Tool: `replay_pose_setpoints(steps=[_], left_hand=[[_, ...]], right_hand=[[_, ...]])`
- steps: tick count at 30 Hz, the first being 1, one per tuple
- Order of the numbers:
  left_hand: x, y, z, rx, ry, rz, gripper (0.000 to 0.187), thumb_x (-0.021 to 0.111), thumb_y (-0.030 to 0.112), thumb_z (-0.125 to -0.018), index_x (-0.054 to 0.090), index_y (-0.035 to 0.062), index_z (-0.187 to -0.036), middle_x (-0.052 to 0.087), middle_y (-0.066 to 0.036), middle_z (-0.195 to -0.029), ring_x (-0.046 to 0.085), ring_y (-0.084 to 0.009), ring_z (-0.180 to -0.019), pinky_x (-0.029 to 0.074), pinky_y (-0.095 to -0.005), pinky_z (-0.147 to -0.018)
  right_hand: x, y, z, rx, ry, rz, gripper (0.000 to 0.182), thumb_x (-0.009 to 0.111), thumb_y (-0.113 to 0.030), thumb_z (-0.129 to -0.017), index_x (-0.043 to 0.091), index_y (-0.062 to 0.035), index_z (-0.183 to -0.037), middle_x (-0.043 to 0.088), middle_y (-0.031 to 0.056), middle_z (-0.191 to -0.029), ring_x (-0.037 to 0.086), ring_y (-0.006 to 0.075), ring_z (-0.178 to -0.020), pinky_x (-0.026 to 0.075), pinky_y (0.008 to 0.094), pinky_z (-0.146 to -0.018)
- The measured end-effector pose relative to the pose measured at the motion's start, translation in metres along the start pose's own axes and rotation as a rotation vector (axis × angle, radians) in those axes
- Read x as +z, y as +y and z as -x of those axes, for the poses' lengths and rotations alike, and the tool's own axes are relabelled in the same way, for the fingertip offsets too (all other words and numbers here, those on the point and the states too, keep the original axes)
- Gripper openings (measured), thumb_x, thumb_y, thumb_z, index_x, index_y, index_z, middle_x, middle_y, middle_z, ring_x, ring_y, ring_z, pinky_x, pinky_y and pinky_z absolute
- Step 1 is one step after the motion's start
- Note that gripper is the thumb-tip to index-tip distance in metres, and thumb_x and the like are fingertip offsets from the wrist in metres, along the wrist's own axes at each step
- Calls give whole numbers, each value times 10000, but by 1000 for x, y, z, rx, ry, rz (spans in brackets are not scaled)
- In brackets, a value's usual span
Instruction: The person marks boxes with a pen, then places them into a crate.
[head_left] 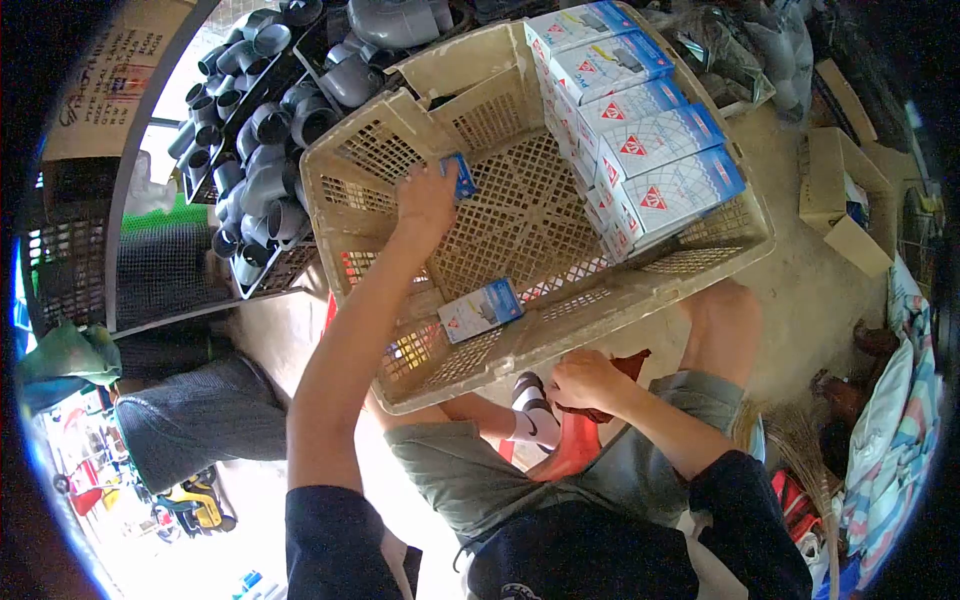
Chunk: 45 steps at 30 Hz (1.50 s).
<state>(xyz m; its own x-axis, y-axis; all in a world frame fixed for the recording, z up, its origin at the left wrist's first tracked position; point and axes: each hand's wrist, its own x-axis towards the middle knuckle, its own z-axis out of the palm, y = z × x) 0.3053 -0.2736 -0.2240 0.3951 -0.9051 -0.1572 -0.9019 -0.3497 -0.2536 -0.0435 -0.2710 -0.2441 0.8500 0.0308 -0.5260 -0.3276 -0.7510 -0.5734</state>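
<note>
A beige plastic crate [575, 335] is in front of me. My left hand [428, 205] reaches inside it, near the left wall, with fingers closed on a small blue box [460, 177] that the hand partly hides. Another blue-and-white box [481, 310] lies at the crate's near left corner. Stacked blue-and-white PVC boxes [655, 195] line the crate's right side. Over my lap, just outside the near wall, my right hand [588, 385] is closed on a dark reddish-brown cloth [630, 368].
Grey pipe fittings [265, 125] fill racks at the left and back. An open cardboard box [850, 195] stands on the floor at right, with a striped plastic sack [895, 400] nearer. A red stool [568, 450] shows between my legs.
</note>
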Motion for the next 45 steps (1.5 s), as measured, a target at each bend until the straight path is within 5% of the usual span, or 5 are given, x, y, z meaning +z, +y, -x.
replay_pose_setpoints(steps=[13, 25, 34, 42, 45], left_hand=[[-22, 65, 83, 573, -805, 276, 954, 847, 274, -680, 349, 396, -1485, 406, -217, -1467, 610, -446, -1121, 518, -533, -951], [-182, -3, 136, 101, -72, 1445, 993, 719, 153, -681, 242, 134, -1551, 465, -199, -1461, 528, -374, -1280, 426, -471, -1087], [-171, 138, 337, -206, 308, 3183, 850, 437, 716, -904, 256, 217, -1569, 508, -195, -1343, 579, -459, -1109, 487, -666, -836], [-188, 162, 371, -753, 184, 2912, 730, 289, 671, -1003, 329, 161, -1526, 527, -84, -1419, 547, -294, -1258, 468, -464, -1051], [-206, 168, 369, -589, 254, 2572, 688, 298, 622, -1031, 347, 130, -1510, 562, -133, -1338, 593, -267, -1169, 483, -438, -1018]], right_hand=[[10, 5, 4, -16, -34, 30, 402, 588, -368, -887, 744, -1, -839, 706, 241, -847, 697, 410, -832, 541, 496, -814], [-7, 11, -1, 72, -10, 9, 440, 571, -416, -906, 748, -13, -907, 721, 231, -927, 700, 397, -921, 538, 491, -870], [-21, -45, 72, -199, 328, -784, 339, 594, -309, -968, 660, 10, -877, 656, 179, -758, 639, 260, -674, 477, 369, -666], [-61, -198, 187, -599, 1009, -87, 171, 712, -213, -817, 607, -94, -751, 549, 60, -666, 566, 247, -604, 435, 384, -598], [-48, -222, 175, -605, 1028, -68, 178, 724, -205, -785, 584, -116, -720, 537, 72, -645, 576, 282, -601, 439, 409, -583]])
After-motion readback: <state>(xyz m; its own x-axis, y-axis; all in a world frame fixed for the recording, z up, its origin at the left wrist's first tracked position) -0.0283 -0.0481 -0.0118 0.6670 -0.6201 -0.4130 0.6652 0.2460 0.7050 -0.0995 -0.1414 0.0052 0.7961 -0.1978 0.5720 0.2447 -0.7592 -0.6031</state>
